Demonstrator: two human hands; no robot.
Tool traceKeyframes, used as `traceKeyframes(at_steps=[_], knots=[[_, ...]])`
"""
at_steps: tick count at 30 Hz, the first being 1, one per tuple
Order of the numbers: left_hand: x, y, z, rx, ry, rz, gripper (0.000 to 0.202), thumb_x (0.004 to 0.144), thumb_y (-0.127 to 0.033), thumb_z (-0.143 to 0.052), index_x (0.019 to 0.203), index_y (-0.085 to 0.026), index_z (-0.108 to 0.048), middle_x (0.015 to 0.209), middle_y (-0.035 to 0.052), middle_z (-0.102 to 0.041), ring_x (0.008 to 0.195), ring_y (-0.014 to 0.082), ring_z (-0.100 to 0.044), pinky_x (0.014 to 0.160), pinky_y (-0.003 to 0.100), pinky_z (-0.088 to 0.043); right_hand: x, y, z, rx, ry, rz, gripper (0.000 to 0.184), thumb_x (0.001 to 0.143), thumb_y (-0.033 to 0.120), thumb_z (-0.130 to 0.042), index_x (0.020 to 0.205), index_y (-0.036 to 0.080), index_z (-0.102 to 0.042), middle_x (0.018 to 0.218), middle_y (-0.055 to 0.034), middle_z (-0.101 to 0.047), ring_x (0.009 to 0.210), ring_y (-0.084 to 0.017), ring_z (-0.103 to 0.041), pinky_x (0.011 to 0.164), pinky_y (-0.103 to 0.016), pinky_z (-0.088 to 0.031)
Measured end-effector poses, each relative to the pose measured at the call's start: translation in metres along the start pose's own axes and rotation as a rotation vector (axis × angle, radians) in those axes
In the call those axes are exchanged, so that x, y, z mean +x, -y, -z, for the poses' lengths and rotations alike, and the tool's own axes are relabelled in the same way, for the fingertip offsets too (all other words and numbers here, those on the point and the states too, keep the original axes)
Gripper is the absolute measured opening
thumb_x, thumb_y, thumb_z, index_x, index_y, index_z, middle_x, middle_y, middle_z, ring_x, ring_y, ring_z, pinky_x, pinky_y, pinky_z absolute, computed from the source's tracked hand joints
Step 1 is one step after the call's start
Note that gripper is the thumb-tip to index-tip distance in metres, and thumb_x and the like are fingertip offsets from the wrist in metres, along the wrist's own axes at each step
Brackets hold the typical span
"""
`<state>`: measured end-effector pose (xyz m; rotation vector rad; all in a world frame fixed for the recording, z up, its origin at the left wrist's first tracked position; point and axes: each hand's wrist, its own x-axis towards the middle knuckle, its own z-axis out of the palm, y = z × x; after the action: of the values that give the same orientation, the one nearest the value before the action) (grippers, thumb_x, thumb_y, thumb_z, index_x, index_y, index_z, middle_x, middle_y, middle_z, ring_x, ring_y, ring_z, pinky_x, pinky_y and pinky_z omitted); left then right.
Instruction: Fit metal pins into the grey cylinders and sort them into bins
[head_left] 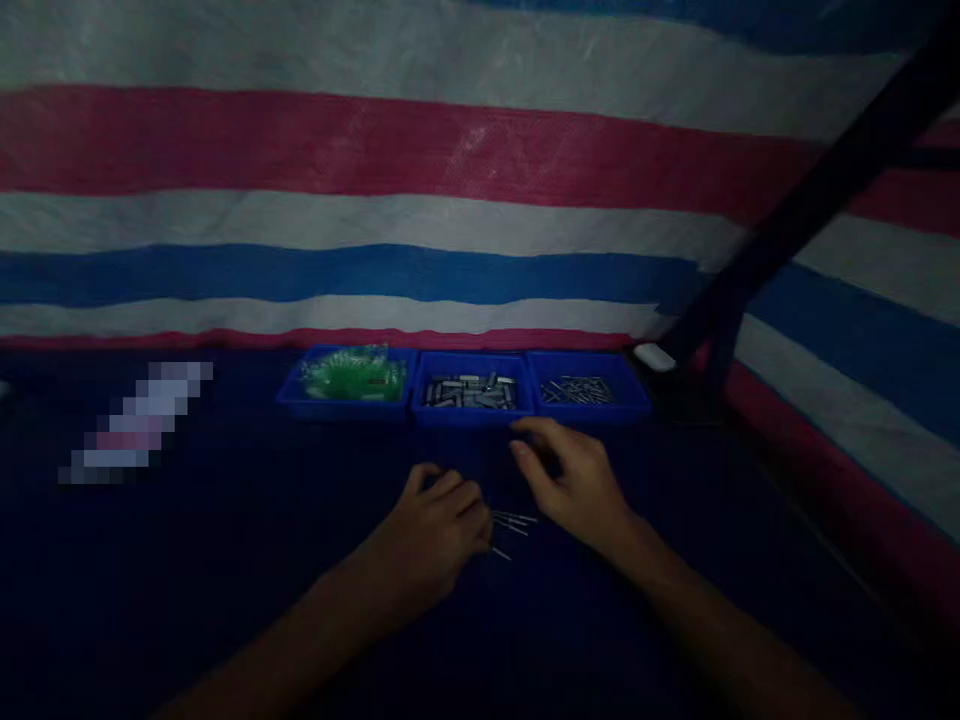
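My left hand [444,515] is low over the dark blue table, its fingers curled inward. Whatever it grips, if anything, is hidden. Several thin metal pins [514,520] lie loosely fanned on the table beside its little-finger side; their left ends are hidden by the hand. My right hand [574,480] hovers to the right, thumb and index finger apart with nothing visible between them. Its fingertips are near the front of the middle blue tray [472,418], which contains short metal cylinder-like pieces [480,392]. Another blue tray [592,412], on the right, holds more thin metal pins [581,389].
A third blue tray [341,411] on the left contains clear plastic bags with green contents [352,378]. A blurred-out pale item [142,415] lies far left. A small white object [655,357] sits by a dark slanted post [810,190]. Striped sheeting [337,145] hangs behind.
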<state>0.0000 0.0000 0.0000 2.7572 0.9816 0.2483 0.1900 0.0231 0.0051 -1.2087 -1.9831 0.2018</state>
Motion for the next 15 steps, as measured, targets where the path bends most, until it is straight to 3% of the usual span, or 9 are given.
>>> traceKeyframes(at_steps=[4,10,15], knots=[[0.003,0.006,-0.005,-0.169,-0.063,0.150,0.013,0.087,-0.017,-0.039,0.080,-0.018,-0.049,0.080,0.0011,-0.055,0.080,0.0168,-0.049,0.077,0.037,-0.034,-0.010,0.008,-0.010,0.092,0.159,0.101,0.015,0.083,0.023,-0.049,0.095,0.018,-0.057,0.078,-0.0019,-0.066,0.067,-0.011,-0.061,0.062,-0.023,-0.045],[0.007,0.013,-0.001,-0.747,-0.198,0.355,0.010,0.087,-0.018,-0.035,0.081,-0.019,-0.042,0.071,-0.0030,-0.051,0.065,0.0097,-0.049,0.062,0.023,-0.038,-0.010,0.011,-0.008,0.042,0.349,0.180,0.014,0.083,0.025,-0.050,0.092,0.017,-0.057,0.076,-0.0022,-0.062,0.069,-0.012,-0.057,0.063,-0.024,-0.043],[0.005,0.013,0.001,-0.819,-0.222,0.387,0.005,0.086,-0.020,-0.036,0.086,-0.019,-0.041,0.067,-0.0043,-0.050,0.062,0.0091,-0.049,0.060,0.022,-0.039,-0.010,0.018,-0.008,-0.073,0.342,0.225,0.016,0.086,0.025,-0.045,0.084,0.018,-0.059,0.072,-0.0017,-0.061,0.068,-0.012,-0.055,0.067,-0.026,-0.041]])
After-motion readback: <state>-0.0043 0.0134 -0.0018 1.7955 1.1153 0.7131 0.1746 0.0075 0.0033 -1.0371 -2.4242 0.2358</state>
